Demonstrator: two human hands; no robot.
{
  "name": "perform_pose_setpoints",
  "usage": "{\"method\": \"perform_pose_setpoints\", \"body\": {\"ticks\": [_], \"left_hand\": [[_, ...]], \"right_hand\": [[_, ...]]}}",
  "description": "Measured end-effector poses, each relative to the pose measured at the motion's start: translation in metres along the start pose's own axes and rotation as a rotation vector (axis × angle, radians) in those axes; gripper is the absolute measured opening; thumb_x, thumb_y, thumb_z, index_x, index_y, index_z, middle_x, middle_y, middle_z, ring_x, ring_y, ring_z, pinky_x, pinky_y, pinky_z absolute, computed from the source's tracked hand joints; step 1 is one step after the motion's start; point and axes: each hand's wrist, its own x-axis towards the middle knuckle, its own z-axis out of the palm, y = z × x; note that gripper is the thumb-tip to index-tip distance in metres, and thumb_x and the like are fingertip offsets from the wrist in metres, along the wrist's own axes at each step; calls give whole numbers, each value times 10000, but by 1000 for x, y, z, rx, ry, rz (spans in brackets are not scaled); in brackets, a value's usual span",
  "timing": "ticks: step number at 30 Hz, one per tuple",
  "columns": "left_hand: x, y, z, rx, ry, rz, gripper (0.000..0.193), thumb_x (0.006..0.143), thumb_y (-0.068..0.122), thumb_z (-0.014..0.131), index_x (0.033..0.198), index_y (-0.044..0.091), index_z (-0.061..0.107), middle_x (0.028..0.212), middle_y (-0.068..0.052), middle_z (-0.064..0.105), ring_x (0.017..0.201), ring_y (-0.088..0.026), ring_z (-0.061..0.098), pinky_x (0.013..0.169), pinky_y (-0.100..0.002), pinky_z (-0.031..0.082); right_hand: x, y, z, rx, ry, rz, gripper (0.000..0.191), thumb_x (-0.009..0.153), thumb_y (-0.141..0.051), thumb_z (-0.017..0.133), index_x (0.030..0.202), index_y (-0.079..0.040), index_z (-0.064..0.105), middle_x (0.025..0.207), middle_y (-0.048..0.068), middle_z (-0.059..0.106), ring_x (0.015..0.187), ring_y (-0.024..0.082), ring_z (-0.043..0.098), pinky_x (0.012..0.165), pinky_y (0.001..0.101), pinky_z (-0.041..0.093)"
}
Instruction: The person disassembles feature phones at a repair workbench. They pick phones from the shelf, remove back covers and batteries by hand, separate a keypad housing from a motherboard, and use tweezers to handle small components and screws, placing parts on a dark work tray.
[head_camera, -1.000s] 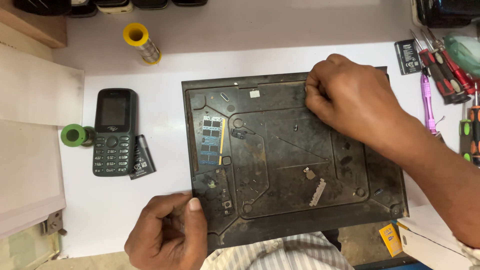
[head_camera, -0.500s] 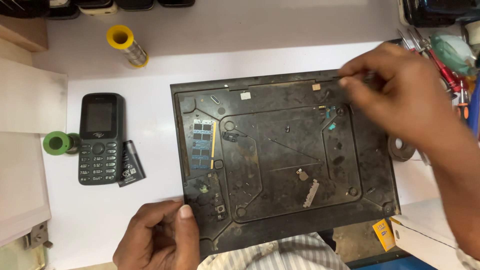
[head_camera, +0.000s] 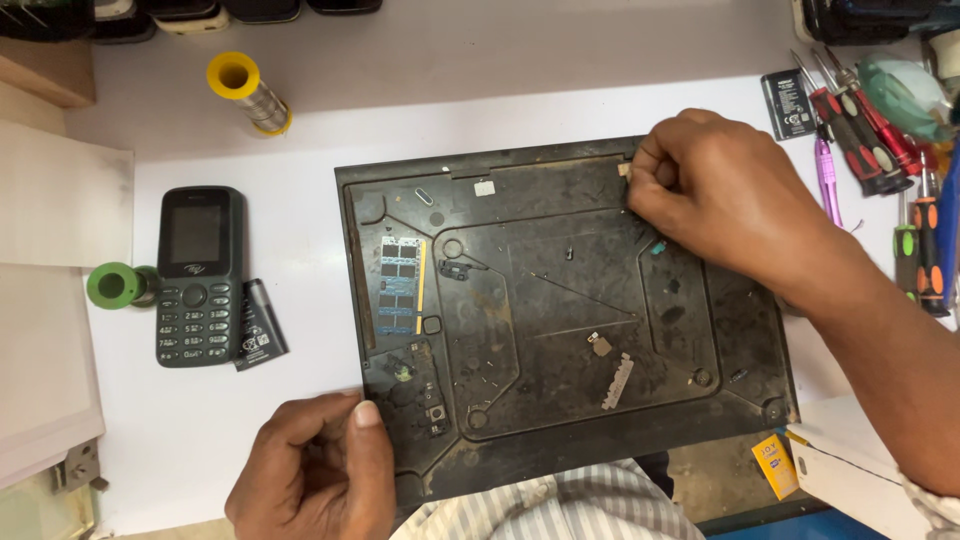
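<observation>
Head view: big dark laptop base panel (head_camera: 560, 320) lies flat on the white bench (head_camera: 300, 150). Left hand (head_camera: 315, 470) pinches its near-left corner; right hand (head_camera: 715, 205) pinches something tiny at the far edge. Looks thin, stiff, brittle; grip the edges.

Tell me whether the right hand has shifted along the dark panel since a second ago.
Yes. The right hand moved back leftward along the dark panel's top edge, after drifting toward its right corner.

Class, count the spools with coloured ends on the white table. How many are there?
2. A yellow spool stands behind the dark panel, at upper left. A green spool lies left of the keypad phone. Others may be hidden off-frame.
</observation>
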Motion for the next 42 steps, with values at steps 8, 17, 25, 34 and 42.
{"method": "perform_pose_setpoints", "body": {"ticks": [8,17,25,34,42], "left_hand": [[1,2,-1,21,-19,-39,123,908,-27,707,1024,-35,666,785,-89,701,683,-45,625,611,-188,505],[0,0,-1,5,-6,-22,107,920,-22,709,1018,-29,669,782,-86,686,689,-50,604,640,-193,488],[1,4,-3,178,-13,-146,117,900,39,715,995,-11,667,737,-87,713,661,-74,683,602,-225,551],[0,-4,-3,239,-17,-92,129,933,67,712,1024,-7,655,739,-92,695,656,-84,642,628,-229,525],[0,-11,-4,228,-39,-52,138,942,77,710,1027,-8,642,746,-82,687,662,-77,625,640,-225,515]], "right_hand": [[-12,-12,-3,163,-127,-68,190,919,-189,683,904,1,682,838,100,656,672,207,645,613,360,519],[-28,28,-32,-52,130,40,207,948,-167,742,1092,-19,755,911,96,679,631,165,612,574,321,472],[-40,55,-33,-77,147,54,230,930,-159,785,1126,-41,770,907,102,672,654,179,625,618,323,489],[-24,52,-21,-117,121,-23,155,869,-148,765,962,-26,743,884,110,678,751,252,667,681,383,519],[-12,48,-26,-244,-19,-88,111,864,-138,741,914,-43,716,847,133,684,753,316,671,682,438,524]]}}
